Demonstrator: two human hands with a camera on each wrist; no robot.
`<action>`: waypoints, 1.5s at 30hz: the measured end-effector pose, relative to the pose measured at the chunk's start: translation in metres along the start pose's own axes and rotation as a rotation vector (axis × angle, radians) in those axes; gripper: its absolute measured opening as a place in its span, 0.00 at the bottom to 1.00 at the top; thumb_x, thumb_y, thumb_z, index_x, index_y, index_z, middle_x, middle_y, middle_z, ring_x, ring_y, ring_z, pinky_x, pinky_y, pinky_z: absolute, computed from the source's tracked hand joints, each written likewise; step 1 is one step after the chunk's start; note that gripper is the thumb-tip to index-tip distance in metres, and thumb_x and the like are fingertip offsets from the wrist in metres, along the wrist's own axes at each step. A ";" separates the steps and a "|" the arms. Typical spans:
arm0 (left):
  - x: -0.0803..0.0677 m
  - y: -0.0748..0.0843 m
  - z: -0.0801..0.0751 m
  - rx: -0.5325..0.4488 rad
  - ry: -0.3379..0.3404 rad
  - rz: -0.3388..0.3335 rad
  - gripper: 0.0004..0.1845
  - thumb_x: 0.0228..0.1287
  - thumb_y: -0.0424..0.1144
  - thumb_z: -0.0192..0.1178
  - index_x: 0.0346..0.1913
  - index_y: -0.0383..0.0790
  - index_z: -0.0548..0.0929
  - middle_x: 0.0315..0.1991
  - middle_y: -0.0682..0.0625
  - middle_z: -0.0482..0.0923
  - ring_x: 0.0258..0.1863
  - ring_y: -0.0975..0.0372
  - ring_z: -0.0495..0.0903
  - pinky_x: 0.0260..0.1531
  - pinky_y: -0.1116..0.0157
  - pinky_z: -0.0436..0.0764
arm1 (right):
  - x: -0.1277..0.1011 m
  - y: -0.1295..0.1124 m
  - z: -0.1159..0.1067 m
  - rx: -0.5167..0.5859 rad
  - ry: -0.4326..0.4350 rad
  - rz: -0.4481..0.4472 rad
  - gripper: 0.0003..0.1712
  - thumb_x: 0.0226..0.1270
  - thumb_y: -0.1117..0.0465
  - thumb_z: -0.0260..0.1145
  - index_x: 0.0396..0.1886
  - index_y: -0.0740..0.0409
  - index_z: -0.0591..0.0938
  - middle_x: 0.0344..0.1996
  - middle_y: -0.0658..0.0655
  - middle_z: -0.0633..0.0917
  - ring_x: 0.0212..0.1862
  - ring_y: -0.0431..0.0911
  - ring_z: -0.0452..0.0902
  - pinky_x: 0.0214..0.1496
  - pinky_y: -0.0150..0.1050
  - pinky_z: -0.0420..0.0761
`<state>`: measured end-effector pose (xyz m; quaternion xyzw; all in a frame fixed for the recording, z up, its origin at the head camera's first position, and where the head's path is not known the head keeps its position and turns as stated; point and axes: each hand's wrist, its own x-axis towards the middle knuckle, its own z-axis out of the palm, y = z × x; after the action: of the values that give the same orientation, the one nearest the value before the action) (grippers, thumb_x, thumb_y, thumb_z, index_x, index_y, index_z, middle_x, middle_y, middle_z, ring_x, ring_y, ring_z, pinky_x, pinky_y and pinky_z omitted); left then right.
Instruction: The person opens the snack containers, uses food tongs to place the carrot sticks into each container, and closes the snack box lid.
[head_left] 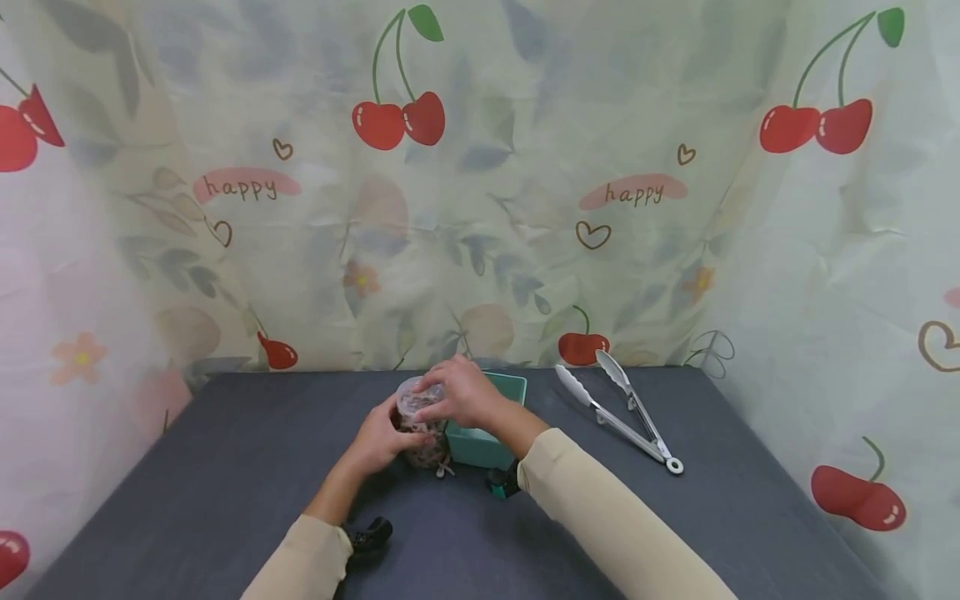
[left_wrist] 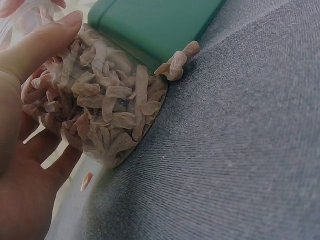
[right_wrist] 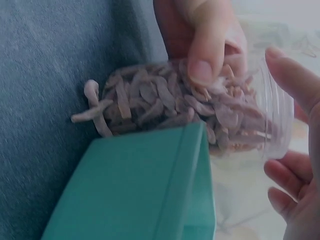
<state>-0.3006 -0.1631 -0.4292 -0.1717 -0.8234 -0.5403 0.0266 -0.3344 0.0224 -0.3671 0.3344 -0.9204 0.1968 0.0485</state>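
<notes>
Clear plastic jar (head_left: 422, 425) of pinkish strips stands beside teal box (head_left: 489, 417), still full; left hand (head_left: 382, 437) grips its side, right hand (head_left: 459, 393) curls over the top (lid unclear). Tongs (head_left: 626, 410) untouched on worktop (head_left: 225, 467).

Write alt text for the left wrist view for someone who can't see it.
A left hand holds a clear jar packed with pale pink dried strips, standing on a dark gray cloth. A teal box sits right behind it, with a few loose strips lying at its edge.

Metal tongs (head_left: 626, 410) on grey table (head_left: 225, 467), cherry-print curtain (head_left: 480, 183), perhaps plastic.
</notes>
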 end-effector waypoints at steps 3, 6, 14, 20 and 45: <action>0.000 0.000 0.000 0.009 -0.002 0.003 0.37 0.53 0.36 0.74 0.65 0.31 0.69 0.48 0.43 0.78 0.42 0.60 0.78 0.40 0.63 0.78 | -0.001 -0.003 0.004 -0.015 0.037 0.039 0.23 0.51 0.38 0.74 0.47 0.37 0.86 0.51 0.48 0.80 0.51 0.46 0.70 0.53 0.45 0.71; 0.000 -0.002 0.000 0.002 -0.017 0.019 0.36 0.55 0.36 0.73 0.65 0.30 0.69 0.48 0.43 0.78 0.42 0.60 0.79 0.40 0.63 0.78 | -0.002 -0.006 0.008 -0.025 0.064 0.077 0.24 0.50 0.35 0.73 0.46 0.37 0.85 0.47 0.51 0.78 0.46 0.45 0.69 0.48 0.43 0.71; 0.012 -0.035 0.004 -0.001 0.001 0.023 0.38 0.53 0.41 0.74 0.66 0.37 0.69 0.50 0.45 0.78 0.44 0.58 0.79 0.41 0.62 0.78 | -0.004 -0.011 0.016 -0.014 0.110 0.125 0.27 0.51 0.32 0.70 0.45 0.39 0.82 0.37 0.48 0.72 0.38 0.44 0.65 0.39 0.39 0.69; 0.014 -0.038 0.003 0.006 0.014 0.015 0.38 0.50 0.43 0.76 0.64 0.39 0.71 0.48 0.46 0.78 0.43 0.58 0.79 0.41 0.62 0.77 | -0.004 -0.002 0.012 0.145 0.047 0.055 0.23 0.57 0.40 0.71 0.49 0.42 0.84 0.48 0.48 0.81 0.51 0.46 0.72 0.49 0.44 0.74; -0.002 0.003 0.000 0.026 0.010 0.002 0.36 0.53 0.36 0.74 0.64 0.32 0.71 0.46 0.44 0.79 0.41 0.60 0.79 0.40 0.62 0.78 | -0.015 -0.012 0.018 -0.045 0.195 0.112 0.27 0.53 0.33 0.70 0.51 0.36 0.86 0.29 0.41 0.86 0.39 0.44 0.71 0.46 0.43 0.72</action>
<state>-0.2979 -0.1621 -0.4275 -0.1694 -0.8299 -0.5305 0.0332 -0.3144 0.0154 -0.3828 0.2606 -0.9327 0.2103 0.1340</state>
